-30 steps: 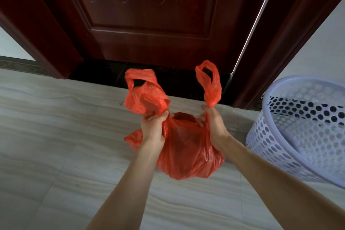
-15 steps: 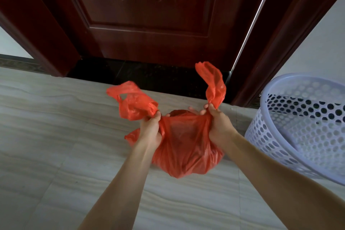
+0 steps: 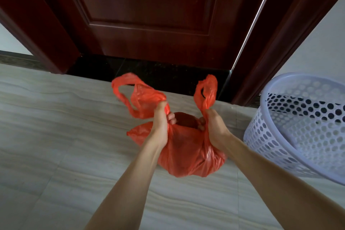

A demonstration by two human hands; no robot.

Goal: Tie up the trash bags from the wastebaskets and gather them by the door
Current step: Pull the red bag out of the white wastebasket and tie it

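Note:
A red plastic trash bag (image 3: 188,153) hangs above the pale floor in front of the dark wooden door (image 3: 149,15). My left hand (image 3: 160,123) is closed on the bag's left handle, whose loop (image 3: 134,95) flops out to the left. My right hand (image 3: 214,127) grips the right handle, and that loop (image 3: 207,93) stands upright. Between my hands the bag's mouth is still gaping and dark inside. The handles are apart, not knotted.
A white perforated wastebasket (image 3: 298,127) stands at the right, close to my right forearm, with no bag in it. A black threshold (image 3: 149,74) lies under the door, between dark door frames. Pale tiled floor stretches to the left and toward me.
Both hands shifted slightly, pulling the handles outward. The left loop swung from upright down to the left, then opened into a wide loop. The bag stays held above the floor.

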